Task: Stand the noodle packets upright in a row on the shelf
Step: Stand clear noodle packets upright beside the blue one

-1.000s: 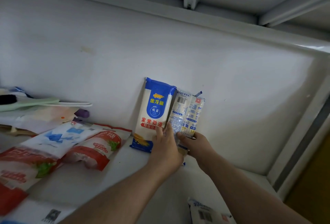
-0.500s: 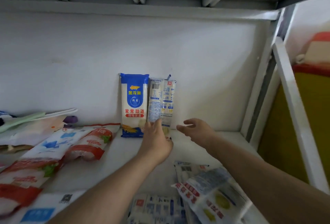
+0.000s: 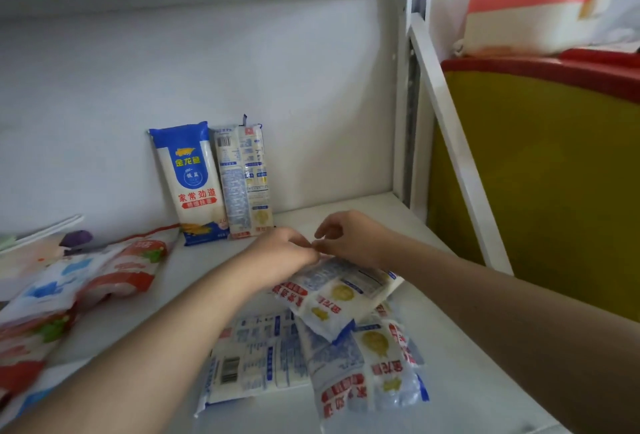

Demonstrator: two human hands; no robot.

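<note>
Noodle packets are the matter here, and the top packet (image 3: 341,290) of a loose heap lies just under both hands, flat on the shelf (image 3: 346,212). The left hand (image 3: 280,255) and the right hand (image 3: 349,238) meet over its far end, fingertips close together; the right hand's fingers are loosely curled and seem to hold nothing, while the left hand's fingers are hidden behind its back, so whether it already grips the packet I cannot tell. Below that packet, towards the shelf's front edge, a flat packet with a barcode (image 3: 249,361) and another with red lettering (image 3: 374,374) lie overlapping; the heap may hold more, but the count is unclear. Further back, a blue-topped packet (image 3: 188,184) and a paler packet (image 3: 244,180) stand upright side by side, touching, leaning on the back wall (image 3: 277,70). To the left lie red and white bags (image 3: 131,267), which do not look like noodles. By my judgement the row is begun with two packets standing, and at least three remain to be lifted and set to the right of them, where the shelf has room.
</note>
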